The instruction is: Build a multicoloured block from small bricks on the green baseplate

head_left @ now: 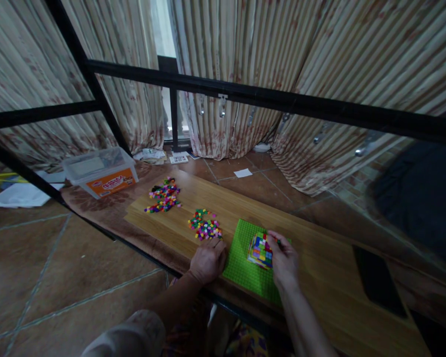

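Note:
A green studded baseplate lies on the wooden board. On it stands a low, layered build of multicoloured building bricks. My right hand is at the right side of this build, thumb and fingers pinched together. A small dark building brick shows at its fingertips, its colour hard to make out. My left hand rests at the baseplate's left edge with the fingers curled in. Whatever those fingers may hold is hidden. Just beyond them lies a loose pile of small bricks.
Another brick pile lies farther left on the wooden board. A clear plastic tub with an orange label stands beyond it. A dark flat phone-like object lies at right. A black metal bar crosses in front of the curtains.

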{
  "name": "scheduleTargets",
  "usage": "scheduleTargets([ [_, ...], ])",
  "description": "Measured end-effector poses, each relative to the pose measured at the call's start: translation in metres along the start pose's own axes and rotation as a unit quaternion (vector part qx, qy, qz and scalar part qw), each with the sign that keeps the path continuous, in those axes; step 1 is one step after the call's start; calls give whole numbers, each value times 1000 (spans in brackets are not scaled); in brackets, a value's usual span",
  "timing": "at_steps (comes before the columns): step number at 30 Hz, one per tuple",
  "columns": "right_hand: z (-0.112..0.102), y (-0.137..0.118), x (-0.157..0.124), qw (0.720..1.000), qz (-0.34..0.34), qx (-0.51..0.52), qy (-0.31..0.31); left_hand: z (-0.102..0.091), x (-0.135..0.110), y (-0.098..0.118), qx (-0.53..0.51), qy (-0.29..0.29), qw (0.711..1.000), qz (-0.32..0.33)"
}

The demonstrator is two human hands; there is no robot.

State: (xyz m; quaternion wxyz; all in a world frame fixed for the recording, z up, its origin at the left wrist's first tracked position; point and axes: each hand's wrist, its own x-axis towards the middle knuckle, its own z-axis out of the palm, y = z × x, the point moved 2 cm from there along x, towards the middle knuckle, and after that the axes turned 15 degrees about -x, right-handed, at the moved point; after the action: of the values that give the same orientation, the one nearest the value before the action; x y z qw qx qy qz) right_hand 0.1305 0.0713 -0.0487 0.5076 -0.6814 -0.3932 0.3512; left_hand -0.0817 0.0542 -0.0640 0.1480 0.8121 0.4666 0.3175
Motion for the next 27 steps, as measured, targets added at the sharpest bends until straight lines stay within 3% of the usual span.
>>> scheduleTargets([
  [13, 2, -6, -5, 999, -29, -9, 22, 1, 0, 0, 29, 2, 1000, 5],
  [21, -8, 1, -3, 996, 19, 83, -11, 0, 0, 1, 13, 6, 1000, -8],
  [27, -7, 4, 1, 1000, -11, 24, -15, 1, 0, 2, 22, 3, 1000, -8],
])
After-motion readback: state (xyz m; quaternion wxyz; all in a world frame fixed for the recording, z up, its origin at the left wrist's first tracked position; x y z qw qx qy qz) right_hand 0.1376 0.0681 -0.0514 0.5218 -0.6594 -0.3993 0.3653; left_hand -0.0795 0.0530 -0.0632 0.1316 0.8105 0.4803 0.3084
